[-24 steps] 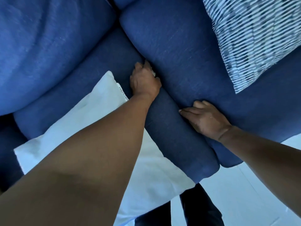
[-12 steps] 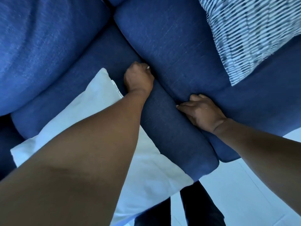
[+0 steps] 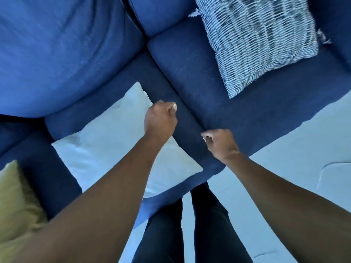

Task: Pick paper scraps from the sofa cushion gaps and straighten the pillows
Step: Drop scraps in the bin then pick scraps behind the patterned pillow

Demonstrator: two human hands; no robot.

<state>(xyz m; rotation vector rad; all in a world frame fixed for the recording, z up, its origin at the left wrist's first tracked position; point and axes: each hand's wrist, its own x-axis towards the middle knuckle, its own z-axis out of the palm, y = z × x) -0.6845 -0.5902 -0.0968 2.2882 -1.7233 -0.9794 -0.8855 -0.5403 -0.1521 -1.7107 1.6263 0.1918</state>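
My left hand point(image 3: 161, 119) hovers as a fist over the blue sofa seat point(image 3: 190, 88), just left of the gap between the seat cushions point(image 3: 182, 95). A small white bit, seemingly a paper scrap point(image 3: 174, 106), shows at its fingertips. Nearer the sofa's front edge, my right hand point(image 3: 221, 144) is above the gap with its fingers curled in. A white pillow point(image 3: 106, 147) lies flat under my left forearm. A blue-and-white patterned pillow point(image 3: 256, 44) sits askew on the right seat. White scraps peek out at its upper left corner point(image 3: 193, 13) and its right edge point(image 3: 323, 37).
A yellow-green pillow point(image 3: 15, 198) lies at the far left on the sofa. The blue back cushions point(image 3: 62, 50) fill the top left. My legs in dark trousers point(image 3: 190, 234) stand against the sofa front on a pale floor point(image 3: 284, 149).
Both hands have come up out of the cushion gap and pulled back toward me. The left hand has closed into a fist. The view has widened, bringing the yellow-green pillow into sight.
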